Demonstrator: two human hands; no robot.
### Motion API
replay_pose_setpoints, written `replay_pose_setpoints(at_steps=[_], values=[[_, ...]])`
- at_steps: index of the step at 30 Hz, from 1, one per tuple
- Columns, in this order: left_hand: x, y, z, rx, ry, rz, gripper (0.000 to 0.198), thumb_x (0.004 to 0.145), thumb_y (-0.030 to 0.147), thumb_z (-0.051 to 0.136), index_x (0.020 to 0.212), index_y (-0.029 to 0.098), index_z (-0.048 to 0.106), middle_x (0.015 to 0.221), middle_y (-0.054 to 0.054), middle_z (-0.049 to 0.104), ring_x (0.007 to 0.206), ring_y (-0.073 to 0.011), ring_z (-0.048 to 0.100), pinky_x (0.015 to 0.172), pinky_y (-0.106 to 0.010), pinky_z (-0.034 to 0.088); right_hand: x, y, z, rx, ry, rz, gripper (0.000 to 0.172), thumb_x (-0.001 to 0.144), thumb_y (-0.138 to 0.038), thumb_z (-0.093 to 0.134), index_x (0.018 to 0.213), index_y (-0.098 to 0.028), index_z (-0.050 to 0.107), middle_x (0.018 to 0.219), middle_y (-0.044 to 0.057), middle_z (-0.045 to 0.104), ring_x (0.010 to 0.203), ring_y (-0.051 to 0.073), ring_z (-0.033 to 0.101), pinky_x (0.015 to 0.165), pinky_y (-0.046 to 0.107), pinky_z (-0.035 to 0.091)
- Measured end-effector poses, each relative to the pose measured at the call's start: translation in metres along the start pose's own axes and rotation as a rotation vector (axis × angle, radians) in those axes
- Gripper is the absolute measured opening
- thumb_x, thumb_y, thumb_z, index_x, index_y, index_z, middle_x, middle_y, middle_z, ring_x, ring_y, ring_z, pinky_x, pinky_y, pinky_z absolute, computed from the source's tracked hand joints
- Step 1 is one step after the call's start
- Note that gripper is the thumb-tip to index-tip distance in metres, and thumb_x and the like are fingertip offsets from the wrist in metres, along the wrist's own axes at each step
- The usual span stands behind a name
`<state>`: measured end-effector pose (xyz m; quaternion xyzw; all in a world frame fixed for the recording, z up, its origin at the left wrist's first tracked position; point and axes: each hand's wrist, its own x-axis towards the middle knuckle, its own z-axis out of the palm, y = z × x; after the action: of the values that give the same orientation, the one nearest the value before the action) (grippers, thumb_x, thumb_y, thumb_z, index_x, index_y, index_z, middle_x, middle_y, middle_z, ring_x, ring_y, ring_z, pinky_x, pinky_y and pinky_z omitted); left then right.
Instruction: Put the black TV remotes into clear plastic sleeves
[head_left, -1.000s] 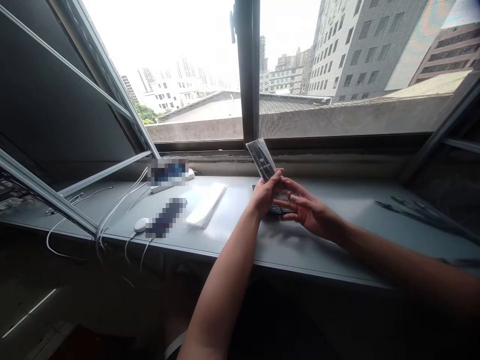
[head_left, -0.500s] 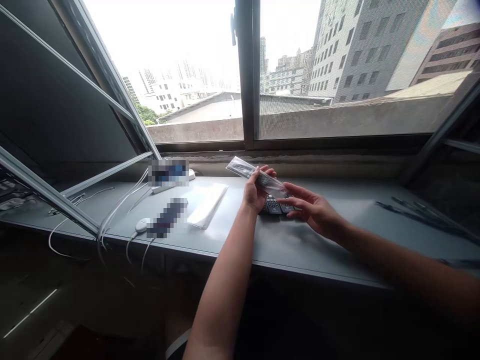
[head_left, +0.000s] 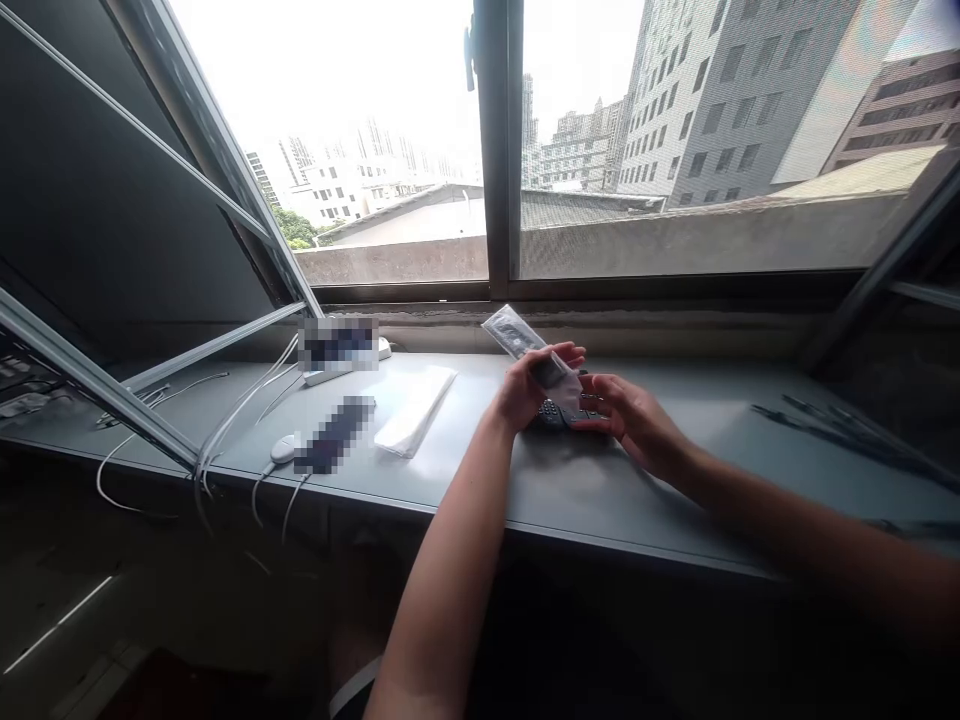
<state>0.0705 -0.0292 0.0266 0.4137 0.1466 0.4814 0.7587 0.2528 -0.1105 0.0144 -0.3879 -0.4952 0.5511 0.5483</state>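
Note:
My left hand [head_left: 525, 392] is closed round a dark remote control in a clear plastic sleeve [head_left: 517, 336], which sticks up and to the left above the grey ledge [head_left: 465, 470]. My right hand [head_left: 626, 415] is curled at the sleeve's lower end, fingers pinching the plastic there. Under both hands lie black remote controls [head_left: 559, 415] with small buttons, flat on the ledge.
A stack of clear plastic sleeves [head_left: 415, 408] lies left of my hands. Further left are a blurred dark item [head_left: 334, 433], a white puck with cables [head_left: 282, 449] and a blurred box [head_left: 337, 343]. Dark thin strips [head_left: 840, 425] lie at the right. The window frame [head_left: 495, 150] rises behind.
The sleeved remote was tipped from upright down toward the left, then raised a little. My right hand went from flat and stretched out to curled on the sleeve's lower end.

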Motion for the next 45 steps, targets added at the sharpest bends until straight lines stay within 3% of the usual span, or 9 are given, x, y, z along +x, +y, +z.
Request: replay_pose_setpoints(at_steps=[6,11,20,23,26,32,37,41,45], values=[[-0.005,-0.004,0.003,0.186,-0.185,-0.138,0.039,0.089,0.045,0.08,0.118,0.019,0.085,0.126,-0.017,0.081,0.137,-0.0391,0.067,0.113,-0.046,0.053,-0.003,0.0,0.0,-0.117,-0.068,-0.019,0.056,0.089,-0.066,0.087,0.123,-0.023,0.081,0.12,0.01,0.083,0.111,0.032,0.078,0.094,0.04,0.063],[-0.009,-0.007,0.005,0.277,-0.236,-0.175,0.043,0.092,0.049,0.078,0.122,0.019,0.085,0.134,-0.019,0.078,0.135,-0.0403,0.068,0.107,-0.046,0.057,-0.009,-0.004,0.003,-0.218,-0.211,0.089,0.05,0.086,-0.064,0.091,0.109,-0.02,0.087,0.104,0.012,0.086,0.091,0.03,0.08,0.083,0.04,0.064],[-0.014,-0.003,0.013,0.2,-0.285,-0.173,0.045,0.091,0.046,0.084,0.128,0.02,0.081,0.144,-0.019,0.074,0.137,-0.0387,0.068,0.115,-0.051,0.054,-0.008,-0.004,0.003,-0.314,-0.332,0.041,0.047,0.088,-0.067,0.087,0.091,-0.02,0.089,0.085,0.01,0.085,0.074,0.027,0.08,0.074,0.041,0.066],[-0.01,-0.003,0.013,0.127,-0.194,-0.119,0.051,0.092,0.047,0.085,0.135,0.022,0.076,0.143,-0.019,0.074,0.126,-0.0354,0.074,0.11,-0.051,0.057,-0.01,-0.004,0.003,-0.307,-0.348,-0.015,0.049,0.089,-0.069,0.085,0.096,-0.021,0.089,0.086,0.01,0.085,0.073,0.026,0.08,0.071,0.041,0.067],[-0.008,-0.003,0.011,0.096,-0.146,-0.062,0.046,0.094,0.054,0.081,0.125,0.02,0.079,0.142,-0.019,0.075,0.123,-0.034,0.074,0.109,-0.049,0.057,-0.01,0.0,0.003,-0.431,-0.374,-0.11,0.045,0.094,-0.067,0.08,0.093,-0.023,0.09,0.085,0.008,0.085,0.071,0.025,0.078,0.071,0.04,0.067],[-0.01,-0.001,0.007,0.236,-0.363,-0.263,0.045,0.093,0.061,0.075,0.097,0.017,0.084,0.145,-0.018,0.073,0.131,-0.0347,0.069,0.112,-0.043,0.055,-0.007,0.012,-0.004,-0.691,-0.459,-0.516,0.015,0.097,-0.042,0.082,0.101,-0.033,0.092,0.099,0.008,0.087,0.092,0.034,0.081,0.085,0.051,0.067],[-0.013,0.002,0.008,0.258,-0.502,-0.422,0.044,0.093,0.061,0.074,0.107,0.02,0.085,0.146,-0.017,0.073,0.13,-0.0358,0.071,0.102,-0.043,0.06,-0.008,0.013,-0.008,-0.771,-0.403,-0.586,0.011,0.096,-0.032,0.081,0.094,-0.035,0.092,0.099,0.008,0.087,0.096,0.036,0.08,0.089,0.055,0.066],[-0.019,0.007,0.013,0.254,-0.429,-0.437,0.044,0.091,0.057,0.077,0.12,0.024,0.084,0.137,-0.017,0.077,0.119,-0.0362,0.076,0.096,-0.045,0.063,-0.009,0.009,-0.008,-0.85,-0.347,-0.659,0.014,0.098,-0.034,0.077,0.092,-0.035,0.09,0.1,0.007,0.087,0.098,0.035,0.08,0.092,0.053,0.064],[-0.024,0.008,0.018,0.258,-0.413,-0.506,0.056,0.093,0.065,0.075,0.13,0.023,0.082,0.127,-0.018,0.08,0.114,-0.0362,0.078,0.089,-0.044,0.065,-0.01,0.004,-0.008,-0.893,-0.296,-0.689,0.024,0.102,-0.036,0.071,0.087,-0.032,0.089,0.093,0.008,0.085,0.085,0.031,0.079,0.078,0.046,0.064]])
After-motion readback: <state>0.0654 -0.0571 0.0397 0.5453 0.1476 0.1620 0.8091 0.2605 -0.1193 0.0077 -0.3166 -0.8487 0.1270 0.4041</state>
